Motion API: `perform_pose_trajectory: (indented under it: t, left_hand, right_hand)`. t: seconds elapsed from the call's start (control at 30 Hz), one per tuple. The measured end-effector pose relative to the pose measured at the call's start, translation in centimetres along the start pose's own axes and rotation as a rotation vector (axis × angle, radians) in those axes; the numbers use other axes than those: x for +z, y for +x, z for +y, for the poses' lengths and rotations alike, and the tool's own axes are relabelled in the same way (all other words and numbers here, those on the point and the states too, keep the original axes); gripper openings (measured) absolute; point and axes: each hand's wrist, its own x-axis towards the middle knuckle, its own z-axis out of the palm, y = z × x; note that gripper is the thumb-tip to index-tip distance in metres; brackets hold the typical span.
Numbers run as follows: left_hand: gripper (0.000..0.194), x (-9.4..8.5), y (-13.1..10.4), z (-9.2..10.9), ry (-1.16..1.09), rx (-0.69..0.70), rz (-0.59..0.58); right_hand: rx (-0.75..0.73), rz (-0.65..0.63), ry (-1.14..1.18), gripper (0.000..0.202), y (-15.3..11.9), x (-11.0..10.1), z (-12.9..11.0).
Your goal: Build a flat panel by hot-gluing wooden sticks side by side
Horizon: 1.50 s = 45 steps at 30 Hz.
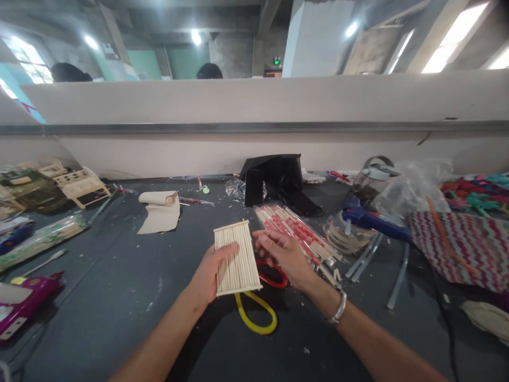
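Observation:
A small panel of pale wooden sticks (237,265), laid side by side with a crosswise stick at each end, is held up over the dark table. My left hand (212,268) grips its left side, thumb across the front. Just off the panel's right edge is my right hand (280,252), its fingers loosely bent and apart, with nothing visible in them. Beneath both hands lie scissors with one yellow handle loop (258,330) and one red loop (283,277); their blades are hidden. Packs of wooden sticks with red wrappers (296,228) lie beyond my right hand.
A blue glue gun (374,220) rests on a roll of clear tape (338,239) at right, near clear glue sticks (398,276). Brown paper (161,215) lies left of centre. Small stick furniture (83,185) stands far left. A low partition (254,103) closes the back.

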Motion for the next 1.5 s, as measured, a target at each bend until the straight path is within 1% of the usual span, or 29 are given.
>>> perform_pose_trajectory:
  t: [0.1,0.2,0.4,0.5,0.67,0.77,0.87,1.03,1.2,1.33,1.43,1.5]
  left_hand:
    - [0.027,0.1,0.0,-0.3,0.066,-0.009,-0.031]
    - [0.025,0.2,-0.1,-0.5,0.111,-0.022,-0.044]
    - [0.025,0.4,-0.1,-0.6,0.140,-0.055,0.003]
    - [0.027,0.5,-0.3,-0.5,0.152,-0.061,0.032]
    - [0.034,0.7,-0.6,-0.3,0.173,-0.067,0.045]
    - [0.040,0.9,-0.6,-0.3,0.193,-0.042,0.041]
    - [0.044,0.7,-0.5,-0.5,0.206,-0.037,0.053]
    - [0.041,0.3,-0.4,-0.7,0.273,-0.023,0.069]
    - [0.040,0.6,-0.7,-0.7,0.298,-0.013,0.083]
    - [0.038,0.7,-0.8,-0.9,0.295,-0.028,0.068]
    - [0.036,0.8,-0.9,-0.8,0.287,-0.028,0.058]
    - [0.035,0.8,-0.9,-0.7,0.254,-0.051,0.054]
  right_hand:
    - [0.015,0.006,-0.020,0.035,0.0,0.2,0.2]
    - [0.028,0.048,-0.033,0.035,0.2,0.1,0.3]
    - [0.006,0.181,-0.117,0.027,0.5,-0.2,0.9]
    - [-0.023,0.211,-0.185,0.026,0.6,-0.4,1.1]
    - [-0.076,0.233,-0.324,0.021,0.6,-0.5,0.9]
    - [-0.127,0.227,-0.308,0.018,0.3,-0.4,0.6]
    - [-0.147,0.204,-0.283,0.016,0.1,-0.4,0.2]
    - [-0.154,0.210,-0.316,0.013,0.1,-0.4,-0.2]
    - [-0.200,0.234,-0.452,0.011,0.1,-0.3,-0.4]
    - [-0.303,0.264,-0.604,0.009,-0.2,-0.2,-0.5]
    - [-0.370,0.255,-0.656,0.008,-0.3,-0.2,-0.5]
    - [-0.400,0.246,-0.673,0.009,-0.5,-0.3,-0.5]
